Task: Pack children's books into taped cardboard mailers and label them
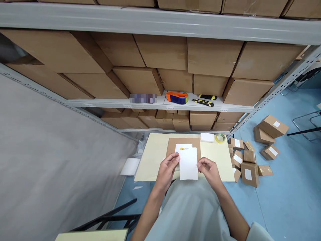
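A blank white label sheet (188, 164) is held between both hands above a small cream table (152, 157). My left hand (167, 170) pinches its left edge and my right hand (209, 169) pinches its right edge. Beneath the sheet lies a flat brown cardboard box (173, 144) with a white shipping label (183, 147) with a yellow mark stuck on top.
A stack of white labels (207, 137) and a roll of clear tape (220, 138) sit at the table's far right. Several labelled small boxes (249, 167) lie on the blue floor. The shelf (160, 103) ahead holds an orange tape dispenser (177, 97), two utility knives (204, 100) and cartons.
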Demonstrator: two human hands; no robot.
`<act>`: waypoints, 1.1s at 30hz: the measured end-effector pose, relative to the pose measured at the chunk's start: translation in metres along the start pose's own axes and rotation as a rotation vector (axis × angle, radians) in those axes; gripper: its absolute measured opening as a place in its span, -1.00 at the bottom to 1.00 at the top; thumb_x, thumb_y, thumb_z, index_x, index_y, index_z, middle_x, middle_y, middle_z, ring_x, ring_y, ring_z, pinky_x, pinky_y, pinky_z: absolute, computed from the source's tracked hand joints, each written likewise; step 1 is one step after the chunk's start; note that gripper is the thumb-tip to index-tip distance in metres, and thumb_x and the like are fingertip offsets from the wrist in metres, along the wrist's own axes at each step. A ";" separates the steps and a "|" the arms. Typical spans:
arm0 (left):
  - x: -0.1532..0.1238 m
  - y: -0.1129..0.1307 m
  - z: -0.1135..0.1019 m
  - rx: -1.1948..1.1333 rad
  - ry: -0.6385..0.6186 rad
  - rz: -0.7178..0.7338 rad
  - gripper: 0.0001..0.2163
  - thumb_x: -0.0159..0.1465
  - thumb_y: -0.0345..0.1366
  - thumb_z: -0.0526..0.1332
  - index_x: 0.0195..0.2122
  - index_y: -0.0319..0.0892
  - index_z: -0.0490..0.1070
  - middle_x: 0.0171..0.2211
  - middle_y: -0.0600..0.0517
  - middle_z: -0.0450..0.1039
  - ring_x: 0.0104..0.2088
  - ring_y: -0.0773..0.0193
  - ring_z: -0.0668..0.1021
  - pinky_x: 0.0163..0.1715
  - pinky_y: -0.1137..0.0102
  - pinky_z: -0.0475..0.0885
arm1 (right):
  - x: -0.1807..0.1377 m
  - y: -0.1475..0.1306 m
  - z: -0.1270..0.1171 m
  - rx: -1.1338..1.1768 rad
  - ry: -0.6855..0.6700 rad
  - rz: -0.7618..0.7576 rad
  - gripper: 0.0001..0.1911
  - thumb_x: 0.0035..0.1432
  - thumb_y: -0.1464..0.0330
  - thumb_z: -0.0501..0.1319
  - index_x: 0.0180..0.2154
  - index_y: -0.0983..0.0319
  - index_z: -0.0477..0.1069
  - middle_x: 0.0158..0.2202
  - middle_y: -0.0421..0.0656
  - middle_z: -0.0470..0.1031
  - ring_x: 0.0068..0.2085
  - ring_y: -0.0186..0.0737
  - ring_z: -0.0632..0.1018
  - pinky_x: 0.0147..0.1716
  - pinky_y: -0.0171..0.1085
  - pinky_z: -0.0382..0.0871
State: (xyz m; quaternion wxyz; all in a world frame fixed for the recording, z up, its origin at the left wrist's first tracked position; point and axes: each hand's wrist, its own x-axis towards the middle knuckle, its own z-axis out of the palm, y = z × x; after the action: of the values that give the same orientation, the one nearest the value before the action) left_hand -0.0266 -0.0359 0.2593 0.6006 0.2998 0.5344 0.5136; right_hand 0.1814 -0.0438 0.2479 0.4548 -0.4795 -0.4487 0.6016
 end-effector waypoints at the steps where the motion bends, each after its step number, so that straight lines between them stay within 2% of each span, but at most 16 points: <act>1: -0.001 0.001 0.000 -0.038 -0.025 -0.031 -0.56 0.14 0.05 0.53 -0.13 -0.17 0.58 -0.17 -0.09 0.67 -0.14 0.11 0.67 -0.10 0.31 0.55 | 0.001 -0.002 -0.001 0.034 -0.020 0.024 -0.69 0.19 0.10 0.39 -0.39 0.18 0.51 -0.44 -0.20 0.48 -0.40 -0.23 0.49 -0.33 -0.25 0.41; 5: -0.002 0.002 -0.001 -0.054 -0.058 -0.030 -0.55 0.17 0.02 0.52 -0.06 -0.17 0.58 -0.11 -0.11 0.67 -0.10 0.10 0.68 -0.08 0.30 0.57 | 0.001 -0.006 -0.002 0.152 -0.049 0.083 -0.67 0.17 0.09 0.42 -0.43 0.19 0.50 -0.47 -0.21 0.44 -0.41 -0.26 0.44 -0.35 -0.27 0.38; 7: -0.001 -0.001 -0.004 0.031 -0.052 0.034 -0.56 0.20 0.03 0.50 -0.03 -0.16 0.59 -0.10 -0.11 0.67 -0.05 0.09 0.68 -0.02 0.29 0.56 | 0.001 -0.006 -0.002 0.187 -0.045 0.098 -0.67 0.15 0.09 0.43 -0.43 0.19 0.50 -0.48 -0.22 0.42 -0.42 -0.27 0.42 -0.36 -0.27 0.36; 11: 0.005 -0.011 -0.012 0.281 -0.041 0.182 -0.55 0.29 0.04 0.41 0.07 -0.15 0.56 -0.16 -0.08 0.68 -0.08 0.10 0.69 0.08 0.21 0.55 | 0.002 -0.002 -0.003 0.141 -0.001 0.068 -0.69 0.13 0.10 0.43 -0.42 0.19 0.52 -0.46 -0.21 0.44 -0.42 -0.27 0.43 -0.38 -0.28 0.37; 14: 0.008 -0.017 -0.015 0.400 0.011 0.237 -0.54 0.33 0.06 0.35 0.11 -0.14 0.55 -0.05 -0.13 0.69 -0.02 0.07 0.69 0.12 0.16 0.55 | 0.002 -0.002 -0.005 0.089 0.018 0.032 -0.72 0.14 0.13 0.42 -0.41 0.19 0.52 -0.45 -0.20 0.46 -0.41 -0.26 0.44 -0.37 -0.27 0.41; 17: 0.007 -0.019 -0.014 0.406 0.011 0.215 -0.56 0.34 0.10 0.32 0.04 -0.15 0.58 -0.03 -0.16 0.70 -0.04 0.05 0.71 0.09 0.15 0.59 | 0.002 -0.004 -0.008 0.046 0.024 0.009 -0.73 0.16 0.14 0.41 -0.40 0.18 0.51 -0.45 -0.20 0.46 -0.41 -0.25 0.45 -0.35 -0.26 0.43; 21: 0.003 -0.019 -0.011 0.371 -0.099 0.147 -0.59 0.33 0.12 0.32 -0.13 -0.15 0.63 -0.24 -0.09 0.70 -0.22 0.10 0.71 -0.09 0.22 0.64 | 0.003 -0.002 -0.012 0.010 0.033 -0.002 -0.72 0.18 0.13 0.40 -0.40 0.18 0.50 -0.45 -0.20 0.47 -0.40 -0.25 0.47 -0.34 -0.26 0.44; 24: 0.000 -0.020 -0.009 0.379 -0.117 0.142 -0.63 0.27 0.10 0.39 -0.25 -0.14 0.62 -0.33 -0.04 0.66 -0.29 0.14 0.67 -0.17 0.27 0.62 | 0.004 0.003 -0.012 0.000 0.039 -0.004 -0.72 0.18 0.12 0.39 -0.40 0.18 0.50 -0.44 -0.20 0.48 -0.40 -0.25 0.48 -0.33 -0.25 0.45; 28: -0.002 -0.021 -0.007 0.366 -0.121 0.118 -0.64 0.23 0.09 0.43 -0.28 -0.14 0.60 -0.35 -0.02 0.62 -0.31 0.15 0.64 -0.18 0.28 0.60 | 0.005 0.010 -0.011 -0.034 0.069 -0.025 -0.71 0.20 0.11 0.37 -0.39 0.18 0.51 -0.43 -0.19 0.50 -0.38 -0.23 0.50 -0.32 -0.24 0.44; 33: -0.003 -0.019 -0.005 0.331 -0.123 0.102 -0.64 0.22 0.10 0.43 -0.29 -0.13 0.58 -0.36 -0.02 0.60 -0.28 0.15 0.63 -0.17 0.29 0.58 | 0.006 0.010 -0.009 -0.191 0.140 -0.099 -0.75 0.23 0.15 0.33 -0.37 0.18 0.51 -0.41 -0.18 0.53 -0.35 -0.21 0.51 -0.29 -0.24 0.41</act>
State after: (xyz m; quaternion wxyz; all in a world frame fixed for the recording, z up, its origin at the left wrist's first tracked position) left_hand -0.0252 -0.0456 0.2419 0.5478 0.4520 0.5579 0.4293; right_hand 0.1881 -0.0392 0.2363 0.4663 -0.5387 -0.4942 0.4981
